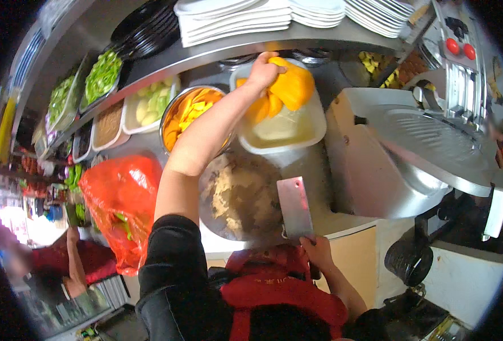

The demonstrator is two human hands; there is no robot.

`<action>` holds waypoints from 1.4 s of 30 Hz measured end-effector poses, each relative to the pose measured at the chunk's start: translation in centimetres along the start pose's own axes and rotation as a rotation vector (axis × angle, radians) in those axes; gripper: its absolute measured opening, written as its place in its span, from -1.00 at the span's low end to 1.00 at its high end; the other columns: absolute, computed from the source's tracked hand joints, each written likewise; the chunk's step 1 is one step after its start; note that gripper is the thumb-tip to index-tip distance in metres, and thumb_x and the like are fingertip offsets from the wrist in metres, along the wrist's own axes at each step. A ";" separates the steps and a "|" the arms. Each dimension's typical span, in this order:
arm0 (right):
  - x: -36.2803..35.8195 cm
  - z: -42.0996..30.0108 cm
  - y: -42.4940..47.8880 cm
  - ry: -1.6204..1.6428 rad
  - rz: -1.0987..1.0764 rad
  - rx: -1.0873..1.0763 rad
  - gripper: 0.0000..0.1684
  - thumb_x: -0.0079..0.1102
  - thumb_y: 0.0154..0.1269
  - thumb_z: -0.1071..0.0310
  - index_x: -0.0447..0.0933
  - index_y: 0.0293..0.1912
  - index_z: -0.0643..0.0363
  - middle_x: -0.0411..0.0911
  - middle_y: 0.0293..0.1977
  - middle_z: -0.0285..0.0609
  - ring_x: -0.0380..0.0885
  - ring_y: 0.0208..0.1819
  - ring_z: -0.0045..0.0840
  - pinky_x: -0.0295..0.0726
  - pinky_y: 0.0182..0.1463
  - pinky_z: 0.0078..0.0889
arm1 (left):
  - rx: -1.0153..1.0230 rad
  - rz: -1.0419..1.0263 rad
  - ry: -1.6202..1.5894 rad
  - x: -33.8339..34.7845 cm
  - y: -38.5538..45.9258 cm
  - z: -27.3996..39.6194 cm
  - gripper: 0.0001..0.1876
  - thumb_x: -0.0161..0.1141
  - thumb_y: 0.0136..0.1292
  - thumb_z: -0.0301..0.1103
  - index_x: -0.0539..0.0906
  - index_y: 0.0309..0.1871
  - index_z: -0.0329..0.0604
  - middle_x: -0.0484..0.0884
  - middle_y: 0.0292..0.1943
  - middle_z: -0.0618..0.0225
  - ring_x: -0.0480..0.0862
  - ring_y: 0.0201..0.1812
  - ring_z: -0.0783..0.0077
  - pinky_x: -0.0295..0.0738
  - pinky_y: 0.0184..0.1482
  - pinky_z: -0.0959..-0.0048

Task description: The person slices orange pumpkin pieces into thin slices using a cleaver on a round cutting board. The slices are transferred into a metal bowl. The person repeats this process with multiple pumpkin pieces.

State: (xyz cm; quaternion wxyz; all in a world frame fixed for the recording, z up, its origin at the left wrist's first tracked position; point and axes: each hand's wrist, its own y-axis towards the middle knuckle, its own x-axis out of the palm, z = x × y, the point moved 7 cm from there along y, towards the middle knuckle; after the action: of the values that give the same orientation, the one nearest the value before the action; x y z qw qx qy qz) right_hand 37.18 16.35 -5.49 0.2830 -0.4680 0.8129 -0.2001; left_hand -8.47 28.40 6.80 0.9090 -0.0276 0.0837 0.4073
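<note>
My left hand (263, 74) reaches far forward and grips a large peeled orange piece of pumpkin (294, 87). It is over a white plastic tub (322, 128) that has more orange pieces (259, 110) at its far left and pale liquid at the bottom. In my right hand (319, 252) is the handle of a cleaver (295, 206), its broad blade pointing away from me. That blade lies at the right of a worn round chopping board (257, 187). Partly behind my left forearm stands a steel bowl (162, 135) of cut orange pieces (191, 111).
A red plastic bag (119, 179) lies left of the board. Tubs of pale green chunks (151, 104) and brown food (108, 125) stand farther back. Overhead, a steel shelf (345, 44) carries white plates (238, 25). A large metal machine (362, 162) fills the right. Another person (55, 264) is at far left.
</note>
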 end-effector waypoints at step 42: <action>4.5 -7.7 -0.9 -0.425 0.003 -0.325 -0.71 0.16 0.29 0.28 0.52 -0.43 0.33 0.54 -0.63 -0.06 0.49 -0.69 -0.37 0.45 -0.56 -0.31 | 0.158 0.210 0.548 -15.8 -41.1 -12.3 -0.45 0.25 0.15 -0.39 0.37 0.22 -0.27 0.30 0.23 -0.09 0.32 0.26 -0.06 0.25 0.30 0.25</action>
State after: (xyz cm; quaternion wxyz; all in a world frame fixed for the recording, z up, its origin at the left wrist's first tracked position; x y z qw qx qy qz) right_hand 30.98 12.47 -0.39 0.3688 -0.5377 0.7574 0.0363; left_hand 10.25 -12.07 -3.28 0.8048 -0.0567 0.3598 0.4686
